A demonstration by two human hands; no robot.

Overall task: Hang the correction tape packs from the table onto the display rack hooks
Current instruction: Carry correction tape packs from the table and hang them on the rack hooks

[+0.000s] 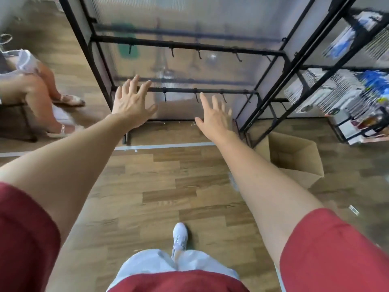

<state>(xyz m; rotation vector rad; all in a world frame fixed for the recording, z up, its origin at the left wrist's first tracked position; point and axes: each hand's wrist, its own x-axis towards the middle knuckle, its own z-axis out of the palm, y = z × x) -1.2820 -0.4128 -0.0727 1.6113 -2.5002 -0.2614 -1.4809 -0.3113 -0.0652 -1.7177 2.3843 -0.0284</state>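
**Both hands spread and holding nothing at the bare rack**

The wood-plank floor (168, 186) fills the near half of your view, with a pale strip of tape (164, 146) running left to right across it at the foot of the rack.

Straight ahead stands the display rack (189, 45), a black frame backed by a cloudy ribbed panel. It carries two cross bars, one far and one nearer.

A second rack (328, 67) stands at an angle on the right. The only packs (328, 91) you can see hang there in tight rows, white with some blue. They are too blurred to tell what they hold.

An open cardboard box (294, 157) sits on the floor at the foot of that right rack. At the far left, a seated person's legs (35, 87) and sandals show.

Your arms reach forward out of red sleeves (336, 249). Your left hand (132, 102) is released, with its fingers fanned across the left end of the nearer bar. Whether it touches the bar cannot be told. Your right hand (212, 116) is released too, fingers spread, with its fingertips just below the same bar.

The hooks (172, 52) on the far bar hang bare. So do the hooks on the nearer bar (165, 96), which lie between your two hands.

One white shoe (180, 237) shows on the floor at the near edge.
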